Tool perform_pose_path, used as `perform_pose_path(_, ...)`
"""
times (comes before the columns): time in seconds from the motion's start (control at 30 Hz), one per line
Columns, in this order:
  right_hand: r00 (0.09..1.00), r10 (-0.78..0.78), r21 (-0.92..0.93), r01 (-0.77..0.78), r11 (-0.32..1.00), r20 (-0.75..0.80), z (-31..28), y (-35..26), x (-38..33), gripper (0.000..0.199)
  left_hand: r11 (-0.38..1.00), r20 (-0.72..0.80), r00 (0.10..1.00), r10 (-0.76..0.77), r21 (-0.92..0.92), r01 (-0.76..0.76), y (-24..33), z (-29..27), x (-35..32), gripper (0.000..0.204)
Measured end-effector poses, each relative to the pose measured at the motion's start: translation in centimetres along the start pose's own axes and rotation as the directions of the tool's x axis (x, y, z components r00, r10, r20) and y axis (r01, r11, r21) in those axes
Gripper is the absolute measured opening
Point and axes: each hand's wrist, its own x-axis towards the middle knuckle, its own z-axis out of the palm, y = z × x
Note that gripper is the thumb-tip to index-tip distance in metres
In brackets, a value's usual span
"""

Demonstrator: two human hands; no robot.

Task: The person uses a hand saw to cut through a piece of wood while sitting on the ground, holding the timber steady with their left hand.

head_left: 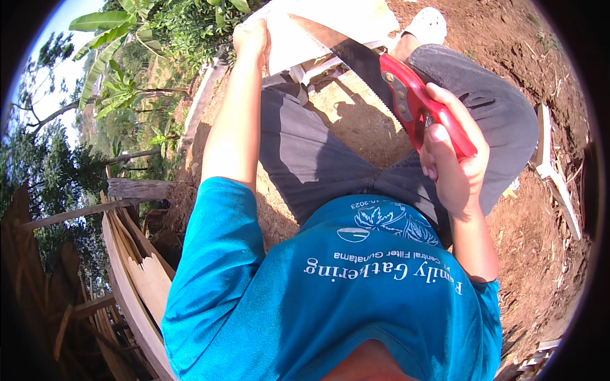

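Fingers of our right hand are wrapped tight around the red handle of a handsaw, whose dark toothed blade runs up and away from the hand to meet the pale wooden board at the top of the view. Our left hand is clamped on the near edge of that board, just beside the blade, pinning it down. To saw well here, we judge that we should keep the blade in line with our forearm, use long even strokes and hold the left hand's fingers clear of the teeth, since they sit close to the cut. The board seems to rest on a low support under it, though we cannot make out what kind. Below the hands lie our bent knees in grey trousers, and beyond the right hand a foot in a white shoe stands on bare red-brown earth. Our own knees crowd the saw's path, so the stroke has little room on the near side. Farther right of the right hand a pale offcut strip lies on the soil; well left of the left hand curved planks are stacked, with banana plants behind.
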Motion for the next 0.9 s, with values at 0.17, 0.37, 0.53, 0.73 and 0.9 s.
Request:
perform_pose_path(0.17,0.999,0.044,-0.116,-0.043,0.992,0.009,-2.7,-0.7,-5.1,0.048,0.997,-0.113,0.99,0.083,0.007,-0.083,-3.6,-2.7,4.3,0.018)
perform_pose_path(0.37,0.998,-0.05,0.004,0.05,0.999,-0.029,-5.7,-2.3,-7.1,0.062,0.961,0.053,0.997,-0.063,-0.267,0.075,-1.9,-2.5,4.3,0.015)
perform_pose_path(0.53,0.988,-0.153,0.04,0.153,0.987,-0.009,-1.2,-2.0,-1.1,0.058,0.97,0.107,0.992,-0.06,-0.228,0.083,-2.6,-3.8,1.7,0.019)
perform_pose_path(0.73,0.977,-0.193,0.06,0.188,0.98,0.095,1.7,-0.8,1.7,0.049,0.939,0.035,0.999,0.04,-0.342,-0.026,-5.2,-3.6,0.0,0.024)
perform_pose_path(0.9,0.974,-0.194,0.052,0.189,0.981,0.115,2.3,-0.6,1.9,0.042,0.934,0.048,0.999,0.015,-0.356,0.003,-5.8,-3.9,0.1,0.021)
